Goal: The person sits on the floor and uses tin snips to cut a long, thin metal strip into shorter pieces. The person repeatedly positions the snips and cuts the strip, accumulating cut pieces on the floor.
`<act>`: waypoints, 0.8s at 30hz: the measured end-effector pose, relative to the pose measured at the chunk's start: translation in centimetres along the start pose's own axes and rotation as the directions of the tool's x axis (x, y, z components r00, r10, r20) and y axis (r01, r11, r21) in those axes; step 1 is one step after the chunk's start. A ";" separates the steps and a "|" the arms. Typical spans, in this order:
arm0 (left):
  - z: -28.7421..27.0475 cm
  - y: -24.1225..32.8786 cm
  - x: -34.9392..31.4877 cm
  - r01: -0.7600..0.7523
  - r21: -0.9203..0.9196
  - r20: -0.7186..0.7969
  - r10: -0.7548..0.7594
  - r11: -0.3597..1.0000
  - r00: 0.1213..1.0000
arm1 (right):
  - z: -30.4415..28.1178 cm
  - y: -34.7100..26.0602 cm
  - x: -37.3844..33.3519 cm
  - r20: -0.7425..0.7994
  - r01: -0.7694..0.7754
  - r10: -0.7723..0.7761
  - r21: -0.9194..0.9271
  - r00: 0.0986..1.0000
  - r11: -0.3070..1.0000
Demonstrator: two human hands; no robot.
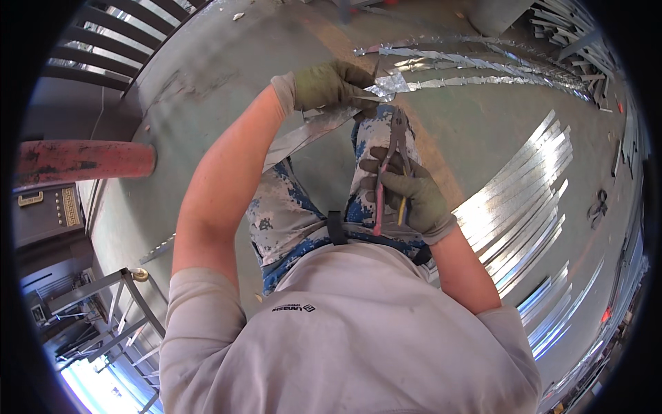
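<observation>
My left hand [332, 86], in a dirty green work glove, is closed around a flat shiny metal strip [307, 135]. The strip slants from beside my leg up through the fingers, and a bright bent piece of metal [392, 85] shows just past the fingertips. In my gloved right hand [414, 196] is a pair of pliers [397, 134] with one red handle and one yellow-and-blue handle. Their jaws point away from me, close below the strip and apart from it. The handles are spread slightly, with fingers around them.
Long twisted metal strips [483, 61] lie on the floor ahead to the right. Flat strips [524, 186] are laid side by side on my right, near a dark scissor-like object [598, 209]. A red cylinder [89, 161] and a metal frame [131, 297] stand left.
</observation>
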State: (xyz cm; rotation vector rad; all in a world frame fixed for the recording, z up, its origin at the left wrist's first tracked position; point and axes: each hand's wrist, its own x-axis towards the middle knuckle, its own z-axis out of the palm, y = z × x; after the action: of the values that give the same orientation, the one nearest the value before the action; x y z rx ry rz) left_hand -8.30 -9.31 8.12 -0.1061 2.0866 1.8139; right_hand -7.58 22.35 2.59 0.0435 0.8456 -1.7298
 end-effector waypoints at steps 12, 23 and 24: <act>-1.8 -1.1 -5.9 0.076 0.209 -0.273 -0.017 0.975 0.962 | 5.7 1.0 6.4 0.064 0.226 -0.219 -0.138 0.974 0.964; -0.7 -2.6 -13.5 -0.100 0.076 -0.737 0.124 0.992 0.665 | 8.2 1.1 10.7 0.068 0.287 -0.278 -0.253 0.958 0.924; 0.1 -3.0 -15.0 -0.104 0.071 -0.788 0.119 0.992 0.604 | 8.4 1.1 11.0 0.067 0.299 -0.291 -0.228 0.954 0.927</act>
State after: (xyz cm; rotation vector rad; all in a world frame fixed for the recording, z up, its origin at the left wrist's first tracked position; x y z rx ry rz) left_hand 6.49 -12.44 10.19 -0.9755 2.7249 2.0441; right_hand -7.20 8.52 3.39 -0.2850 1.0716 -1.8894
